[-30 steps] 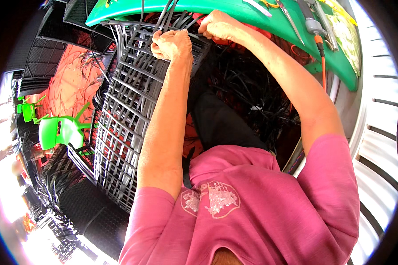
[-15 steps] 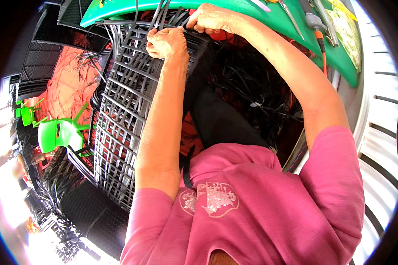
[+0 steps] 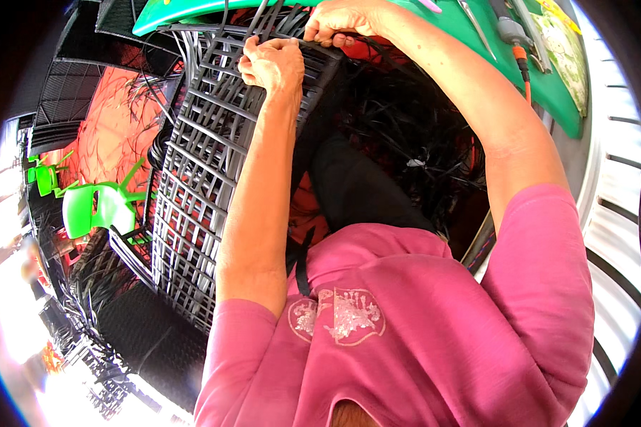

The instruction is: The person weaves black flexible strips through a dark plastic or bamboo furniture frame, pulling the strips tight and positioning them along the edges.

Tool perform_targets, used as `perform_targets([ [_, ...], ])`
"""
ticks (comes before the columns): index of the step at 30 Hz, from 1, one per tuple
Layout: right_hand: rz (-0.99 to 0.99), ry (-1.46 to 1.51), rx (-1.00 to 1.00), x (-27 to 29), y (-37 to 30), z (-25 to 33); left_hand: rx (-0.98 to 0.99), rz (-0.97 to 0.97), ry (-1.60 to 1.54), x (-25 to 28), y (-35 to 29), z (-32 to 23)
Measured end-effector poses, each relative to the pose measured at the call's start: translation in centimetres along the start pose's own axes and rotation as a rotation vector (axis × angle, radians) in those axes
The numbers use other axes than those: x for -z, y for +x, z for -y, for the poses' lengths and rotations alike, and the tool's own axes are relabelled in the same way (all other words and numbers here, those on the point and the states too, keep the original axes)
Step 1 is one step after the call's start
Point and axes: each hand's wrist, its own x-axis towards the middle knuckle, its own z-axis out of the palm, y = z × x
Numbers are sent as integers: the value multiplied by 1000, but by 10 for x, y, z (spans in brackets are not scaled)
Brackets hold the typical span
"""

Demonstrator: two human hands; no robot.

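Observation:
A frame loosely woven from dark grey, flat plastic strips leans to the left of my legs, its lattice running up to the far edge. At its top right corner my left hand is closed, thumb and fingers pinched together at a strip. Just beyond and to the right, my right hand has its fingers curled round a thin black strip at the frame's rim. The fingertips of both hands are partly hidden. Several loose strip ends stand up between and behind the hands.
A green tabletop curves across the far side, bearing scissors and a grey corded tool. Bright green chairs stand at left on a red floor littered with black strips. More cut strips heap beyond my legs.
My right hand has turned slightly, its fingers now curling lower along the rim. My left hand stays pinched near the same corner. The whole view has shifted a little.

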Motion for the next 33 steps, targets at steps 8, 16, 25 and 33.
perform_targets([
  [8, -49, -293, 47, -3, 3, 4, -369, 246, 467, 26, 15, 19],
  [16, 71, -278, 102, 29, 38, -22, -311, 248, 439, 14, 13, 14],
  [25, -564, -677, 770, -20, -44, 17, -629, 128, 156, 72, 28, -8],
  [33, -68, -283, 533, -82, -88, 13, -211, 598, -125, 124, -39, 1],
])
